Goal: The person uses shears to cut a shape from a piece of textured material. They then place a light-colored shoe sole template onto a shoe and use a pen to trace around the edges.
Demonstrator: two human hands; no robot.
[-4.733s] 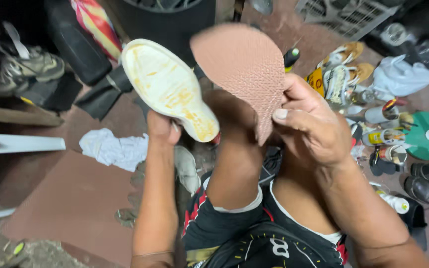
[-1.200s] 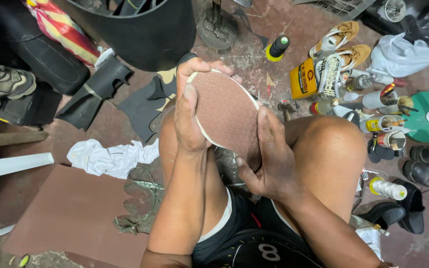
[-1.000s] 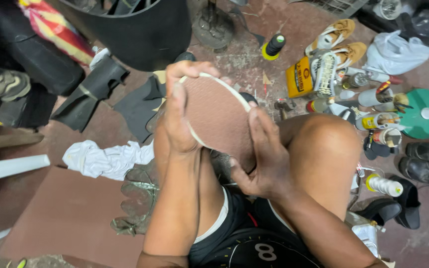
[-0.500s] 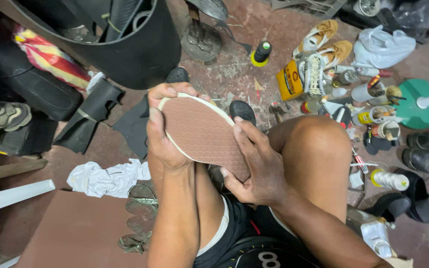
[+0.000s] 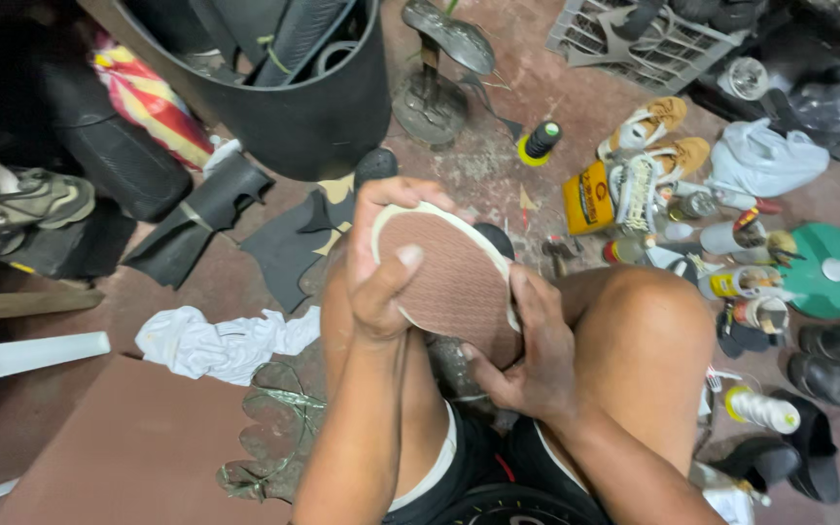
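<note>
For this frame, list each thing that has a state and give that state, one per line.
Left hand: gripping the top edge of the shoe sole, thumb on its brown face.
Right hand: holding the sole's lower right edge.
Shoe sole: held up, brown textured face showing, pale rim around it.
Black bucket: standing upright, full of dark scraps.
White cloth: crumpled on the floor.
Tan shoes: lying on the floor.

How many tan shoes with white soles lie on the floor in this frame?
2: one tan shoe at upper right beside the crate, the other tan shoe just below it, above the yellow tin. More may be hidden.
</note>
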